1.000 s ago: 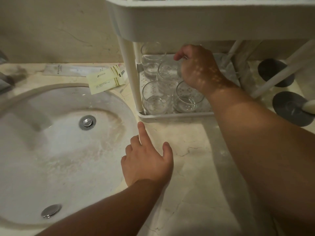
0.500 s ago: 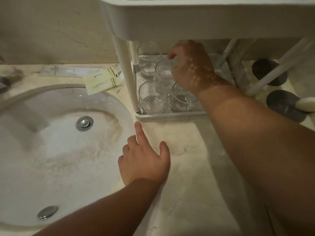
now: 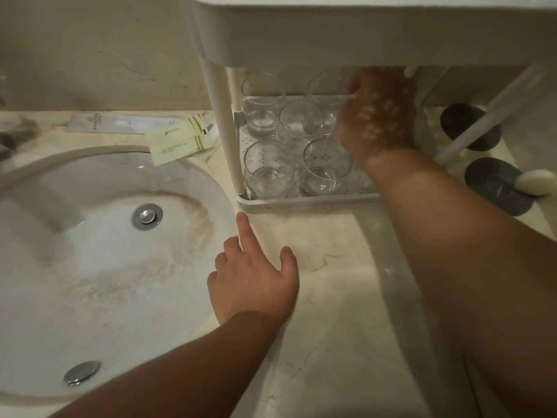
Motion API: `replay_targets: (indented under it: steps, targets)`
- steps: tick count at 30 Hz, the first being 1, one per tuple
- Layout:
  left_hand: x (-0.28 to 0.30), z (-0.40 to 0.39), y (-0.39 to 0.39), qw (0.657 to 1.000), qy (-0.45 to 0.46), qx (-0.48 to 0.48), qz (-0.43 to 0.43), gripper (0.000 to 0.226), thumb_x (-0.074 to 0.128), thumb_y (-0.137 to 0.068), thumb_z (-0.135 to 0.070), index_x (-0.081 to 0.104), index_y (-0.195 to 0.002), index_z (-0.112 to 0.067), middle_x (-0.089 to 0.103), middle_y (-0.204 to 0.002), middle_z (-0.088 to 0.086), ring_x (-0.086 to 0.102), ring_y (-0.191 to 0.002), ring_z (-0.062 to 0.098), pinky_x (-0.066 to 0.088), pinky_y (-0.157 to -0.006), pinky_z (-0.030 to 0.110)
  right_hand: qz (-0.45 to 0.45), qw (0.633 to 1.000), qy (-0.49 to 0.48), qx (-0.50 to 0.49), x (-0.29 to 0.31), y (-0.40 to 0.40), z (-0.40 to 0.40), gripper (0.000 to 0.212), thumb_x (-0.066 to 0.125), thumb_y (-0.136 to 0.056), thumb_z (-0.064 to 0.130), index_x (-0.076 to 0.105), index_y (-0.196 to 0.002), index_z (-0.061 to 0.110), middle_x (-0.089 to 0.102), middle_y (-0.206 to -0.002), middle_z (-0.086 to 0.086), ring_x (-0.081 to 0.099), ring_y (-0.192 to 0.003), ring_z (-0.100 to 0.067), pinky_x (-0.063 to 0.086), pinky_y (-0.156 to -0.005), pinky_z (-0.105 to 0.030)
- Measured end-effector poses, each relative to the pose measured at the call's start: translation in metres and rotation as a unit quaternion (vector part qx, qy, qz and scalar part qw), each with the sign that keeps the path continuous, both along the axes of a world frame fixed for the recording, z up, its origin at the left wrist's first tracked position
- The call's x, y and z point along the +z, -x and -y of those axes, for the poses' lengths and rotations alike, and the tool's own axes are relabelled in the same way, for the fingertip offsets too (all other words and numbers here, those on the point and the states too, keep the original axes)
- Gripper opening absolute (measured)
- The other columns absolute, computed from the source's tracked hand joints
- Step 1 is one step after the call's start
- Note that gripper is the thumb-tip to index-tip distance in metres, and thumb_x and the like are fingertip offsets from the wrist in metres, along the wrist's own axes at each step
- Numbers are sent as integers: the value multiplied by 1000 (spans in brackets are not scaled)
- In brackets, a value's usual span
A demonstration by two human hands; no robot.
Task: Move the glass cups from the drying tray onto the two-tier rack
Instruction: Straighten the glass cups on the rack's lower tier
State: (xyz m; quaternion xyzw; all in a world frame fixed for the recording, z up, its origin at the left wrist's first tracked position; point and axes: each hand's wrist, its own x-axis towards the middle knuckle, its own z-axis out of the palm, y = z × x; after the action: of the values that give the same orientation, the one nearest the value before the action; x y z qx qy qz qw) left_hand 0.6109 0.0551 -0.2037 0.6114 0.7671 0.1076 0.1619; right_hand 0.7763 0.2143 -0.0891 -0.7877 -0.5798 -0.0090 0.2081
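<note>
The white two-tier rack [image 3: 301, 200] stands on the marble counter, its upper tier [image 3: 361, 31] filling the top of the view. Several clear glass cups stand on the lower tier: back left [image 3: 261, 107], middle [image 3: 301, 119], front left [image 3: 268, 170] and front right [image 3: 327, 165]. My right hand [image 3: 378, 116] reaches under the upper tier, its fingers curled round the rim of a rear glass cup [image 3: 324, 90]. Flat on the counter lies my left hand [image 3: 253, 279], index finger stretched toward the rack's front corner and holding nothing. No drying tray is in view.
A round white sink [image 3: 90, 251] with a metal drain [image 3: 147, 217] fills the left. Paper sachets [image 3: 180, 140] lie behind it by the rack's post [image 3: 223, 116]. Two dark round coasters [image 3: 494, 185] and a white oval object [image 3: 536, 182] sit right of the rack.
My right hand has moved back and to the right under the upper tier, from the middle glass to the rear one. The left hand has stayed on the counter.
</note>
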Motion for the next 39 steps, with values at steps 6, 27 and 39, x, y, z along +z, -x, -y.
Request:
replay_targets:
  steps: [6, 27, 39]
  targets:
    - [1, 0, 0, 1000, 2, 1, 1, 86, 26, -84, -63, 5, -157, -24, 53, -134, 6, 53, -111, 27, 42, -81, 43, 15, 994, 103, -46, 0, -19, 15, 35, 56, -90, 12, 52, -125, 18, 55, -127, -12, 49, -122, -33, 42, -102, -46]
    - [2, -1, 0, 1000, 4, 5, 5, 86, 26, -84, -64, 5, -158, -25, 53, -133, 7, 53, -112, 28, 43, -83, 44, -47, 993, 108, 16, 0, -10, 66, 44, 47, -84, -8, 55, -114, 22, 64, -102, -1, 60, -96, -23, 53, -82, -39]
    - [2, -1, 0, 1000, 3, 4, 6, 86, 26, -84, -63, 5, -158, -24, 54, -132, 7, 53, -111, 28, 42, -81, 43, -55, 991, 124, 20, -2, -4, 79, 45, 54, -81, -5, 52, -117, 22, 58, -88, 4, 55, -82, -18, 52, -77, -35]
